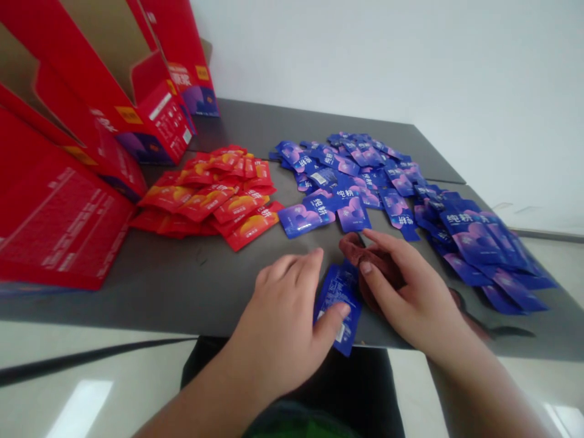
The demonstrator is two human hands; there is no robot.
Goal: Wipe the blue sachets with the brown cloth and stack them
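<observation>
Well, red boxes (166,121) gape; left hand (285,313) over blue packet (340,289)

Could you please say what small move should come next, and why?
Most likely the left hand should draw the flat blue printed sachet back from the front edge of the grey table, since the sachet's lower end reaches that edge and this hand's thumb is over it; the right hand is at a crumpled brown cloth-like item.

Glossy plastic sachets (306,217) — smooth cardboard boxes (59,213) — matt tabletop (164,292).
</observation>
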